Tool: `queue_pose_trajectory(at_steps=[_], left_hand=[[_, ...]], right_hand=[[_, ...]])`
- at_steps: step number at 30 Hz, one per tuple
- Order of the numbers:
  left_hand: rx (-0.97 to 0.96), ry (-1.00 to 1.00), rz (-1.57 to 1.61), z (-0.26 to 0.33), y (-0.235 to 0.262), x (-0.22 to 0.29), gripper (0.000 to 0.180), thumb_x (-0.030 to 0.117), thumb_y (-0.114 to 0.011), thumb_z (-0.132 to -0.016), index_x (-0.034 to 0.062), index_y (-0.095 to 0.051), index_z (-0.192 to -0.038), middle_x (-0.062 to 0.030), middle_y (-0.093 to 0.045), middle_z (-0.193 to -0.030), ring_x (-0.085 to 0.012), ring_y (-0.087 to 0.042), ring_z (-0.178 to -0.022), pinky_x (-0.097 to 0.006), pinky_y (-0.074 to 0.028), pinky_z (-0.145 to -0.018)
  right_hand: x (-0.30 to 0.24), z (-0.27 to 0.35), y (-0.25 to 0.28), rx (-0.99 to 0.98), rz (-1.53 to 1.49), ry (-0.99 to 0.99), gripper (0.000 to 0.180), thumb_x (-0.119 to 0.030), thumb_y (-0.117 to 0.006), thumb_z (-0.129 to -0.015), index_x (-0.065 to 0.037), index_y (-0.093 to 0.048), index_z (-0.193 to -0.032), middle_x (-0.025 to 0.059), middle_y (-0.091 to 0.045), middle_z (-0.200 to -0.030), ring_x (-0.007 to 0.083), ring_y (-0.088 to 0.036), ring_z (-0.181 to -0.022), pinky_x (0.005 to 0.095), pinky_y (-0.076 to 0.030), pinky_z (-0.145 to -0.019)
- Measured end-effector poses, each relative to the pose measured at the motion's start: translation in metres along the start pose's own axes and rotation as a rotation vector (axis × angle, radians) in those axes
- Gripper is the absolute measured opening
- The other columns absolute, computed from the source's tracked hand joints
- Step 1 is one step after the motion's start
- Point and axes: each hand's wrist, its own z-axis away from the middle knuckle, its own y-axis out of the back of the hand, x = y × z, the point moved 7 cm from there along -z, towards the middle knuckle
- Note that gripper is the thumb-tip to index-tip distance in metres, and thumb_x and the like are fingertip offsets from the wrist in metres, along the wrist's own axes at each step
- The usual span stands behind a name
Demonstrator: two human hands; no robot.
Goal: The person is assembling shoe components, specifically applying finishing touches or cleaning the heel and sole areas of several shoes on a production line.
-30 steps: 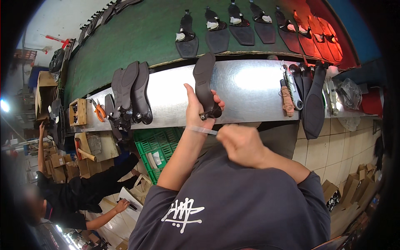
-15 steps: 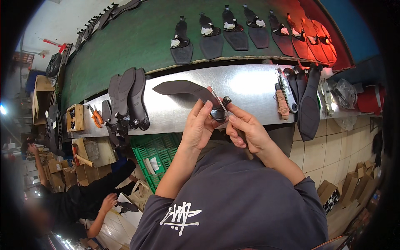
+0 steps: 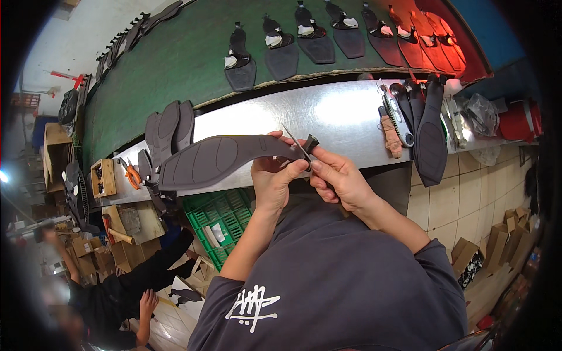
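Above bench (image 3: 351,137) — shoe (image 3: 216,158) swung lower; left hand (image 3: 273,182) pinches it, right hand (image 3: 345,182) — apparently — blade (image 3: 295,142).

White script (image 3: 253,308) — on the dark shirt (image 3: 351,281); illegible

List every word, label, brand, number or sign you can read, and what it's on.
Shirt: white stylised lettering with two dots beneath, on the front; wording left out.
Shoe in the hands: a small mark on the sole, too small to read.
Papers in the green crate: no print can be made out.
Nothing else can be read clearly.
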Motion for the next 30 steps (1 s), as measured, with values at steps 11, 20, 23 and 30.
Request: queue_pose_trajectory(at_steps=[11, 20, 23, 30], left_hand=[[0.038, 0.201, 0.089, -0.003, 0.012, -0.012, 0.061, 0.003, -0.071, -0.082, 0.0012, -0.043, -0.135, -0.0086, -0.059, -0.109, -0.0221, -0.062, -0.103, -0.033, -0.057, -0.08], [0.099, 0.039, -0.227, -0.022, 0.072, 0.104, 0.037, 0.022, -0.055, -0.095, -0.0055, -0.057, -0.119, -0.0143, -0.065, -0.108, -0.0221, -0.068, -0.086, -0.032, -0.057, -0.068], [0.33, -0.06, -0.421, -0.017, 0.127, 0.174, 0.033, 0.027, -0.055, -0.095, -0.003, -0.064, -0.106, -0.0125, -0.068, -0.099, -0.0164, -0.067, -0.072, -0.029, -0.055, -0.066], [0.861, -0.772, -0.851, 0.032, 0.179, 0.276, 0.046, 0.021, -0.059, -0.095, -0.0052, -0.049, -0.132, -0.0152, -0.06, -0.121, -0.0183, -0.059, -0.107, -0.03, -0.046, -0.092]], right_hand=[[-0.002, -0.008, 0.017, 0.06, 0.019, -0.052, 0.032, -0.027, -0.046, -0.101, -0.006, -0.054, -0.124, -0.0026, -0.045, -0.063, 0.0031, -0.037, -0.045, 0.0177, -0.027, -0.038], [-0.032, -0.003, 0.031, 0.106, 0.065, 0.111, 0.045, -0.024, -0.044, -0.101, -0.004, -0.04, -0.14, 0.0006, -0.046, -0.062, 0.0063, -0.038, -0.042, 0.0194, -0.028, -0.035], [-0.03, -0.013, 0.036, 0.08, 0.069, 0.106, 0.041, -0.024, -0.044, -0.101, -0.003, -0.044, -0.136, 0.0009, -0.047, -0.063, 0.0059, -0.039, -0.042, 0.0191, -0.029, -0.035], [-0.052, -0.026, 0.056, 0.203, 0.244, 0.253, 0.034, -0.017, -0.047, -0.099, -0.003, -0.051, -0.13, 0.0006, -0.051, -0.07, 0.0036, -0.045, -0.052, 0.0171, -0.035, -0.043]])
